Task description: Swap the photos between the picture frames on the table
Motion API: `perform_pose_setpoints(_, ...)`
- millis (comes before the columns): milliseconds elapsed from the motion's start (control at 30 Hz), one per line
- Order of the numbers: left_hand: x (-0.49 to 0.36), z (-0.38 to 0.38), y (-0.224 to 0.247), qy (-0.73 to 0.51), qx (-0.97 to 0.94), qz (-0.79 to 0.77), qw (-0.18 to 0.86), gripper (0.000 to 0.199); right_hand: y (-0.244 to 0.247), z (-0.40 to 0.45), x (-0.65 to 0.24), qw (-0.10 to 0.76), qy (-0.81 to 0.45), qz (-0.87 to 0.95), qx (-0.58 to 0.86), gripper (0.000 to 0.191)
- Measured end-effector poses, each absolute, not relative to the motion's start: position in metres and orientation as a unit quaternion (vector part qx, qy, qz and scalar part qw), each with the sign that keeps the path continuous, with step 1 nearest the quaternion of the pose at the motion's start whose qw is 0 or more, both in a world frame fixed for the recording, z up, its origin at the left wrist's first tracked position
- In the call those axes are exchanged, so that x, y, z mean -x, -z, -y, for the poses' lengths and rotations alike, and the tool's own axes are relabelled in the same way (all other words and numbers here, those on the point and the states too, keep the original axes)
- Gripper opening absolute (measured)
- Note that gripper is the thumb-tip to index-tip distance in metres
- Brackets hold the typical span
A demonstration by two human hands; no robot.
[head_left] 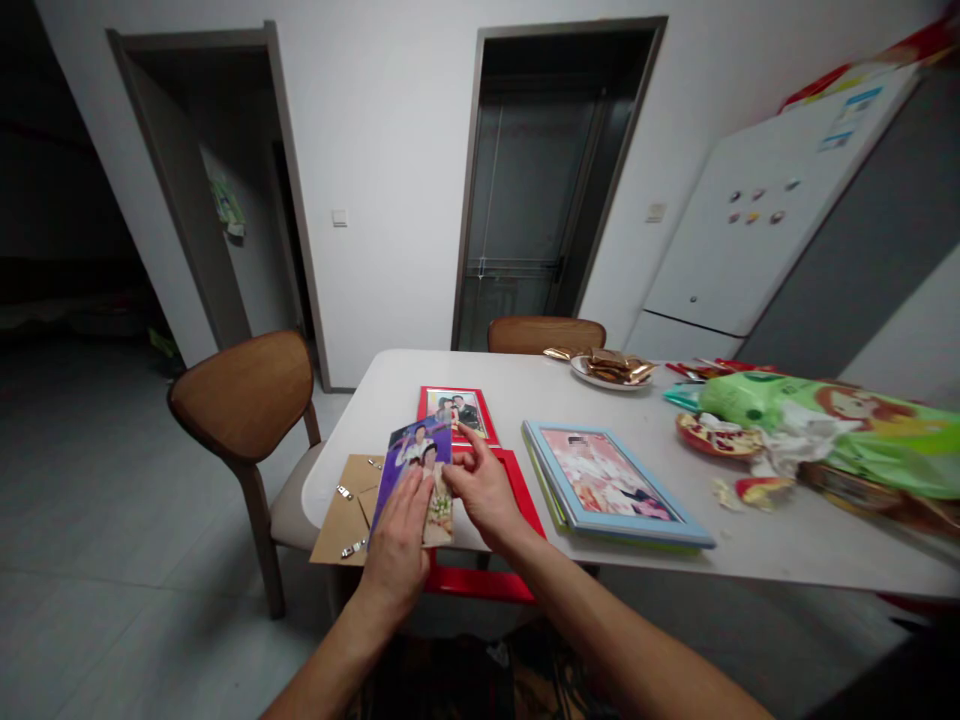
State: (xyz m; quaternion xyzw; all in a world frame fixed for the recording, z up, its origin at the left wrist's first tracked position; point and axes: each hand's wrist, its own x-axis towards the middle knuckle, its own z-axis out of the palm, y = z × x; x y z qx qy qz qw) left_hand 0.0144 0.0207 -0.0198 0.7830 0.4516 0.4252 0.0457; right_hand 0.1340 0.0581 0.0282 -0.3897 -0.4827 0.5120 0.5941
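Observation:
A printed photo point(440, 500) of people against a purple background is held tilted over the table's near edge. My left hand point(397, 540) lies across its lower front, fingers together and pressed on it; its thumb is hidden. Thumb and forefinger of my right hand point(484, 490) pinch its right edge. Beneath is a red frame point(480, 583), partly covered by hands and photo, its near side jutting past the table edge. To the left, a brown backing board point(334, 535) with metal clips also overhangs. Behind the photo lies another red frame point(487, 420) with a picture in it.
Right of my hands, a light-blue picture frame point(679, 530) tops a stack on the white table point(382, 385). Farther right are a plate of gold packets point(611, 368), opened fruit point(716, 437), crumpled tissue point(799, 440) and a green bag point(892, 430). Wooden chairs point(244, 395) stand left and behind.

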Motion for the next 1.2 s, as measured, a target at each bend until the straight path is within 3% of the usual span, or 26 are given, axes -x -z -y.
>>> perform_pose_setpoints(133, -0.024, -0.021, -0.002, -0.567, -0.678, -0.437, 0.167, 0.039, -0.041, -0.048, -0.144, 0.586, -0.509, 0.486, 0.401, 0.056)
perform_pose_setpoints(300, -0.044, -0.015, -0.010, -0.660, -0.477, -0.439, 0.380, 0.029, -0.005, -0.051, -0.162, 0.542, -0.598, 0.357, 0.471, 0.043)
perform_pose_setpoints(500, -0.044, -0.018, 0.007, -0.623, -0.470, -0.396, 0.484, 0.050, 0.007, -0.058, -0.192, 0.615, -0.567, 0.296, 0.462, 0.057)
perform_pose_setpoints(833, -0.016, -0.005, 0.015, -0.343, -0.735, -0.526, 0.255, 0.040, 0.012, -0.078, -0.217, 0.487, -0.464, 0.444, 0.592, 0.049)
perform_pose_setpoints(1200, -0.020, -0.007, 0.024, -0.282, -0.806, -0.493, 0.170, 0.035, 0.016, -0.088, -0.212, 0.454, -0.420, 0.479, 0.622, 0.048)
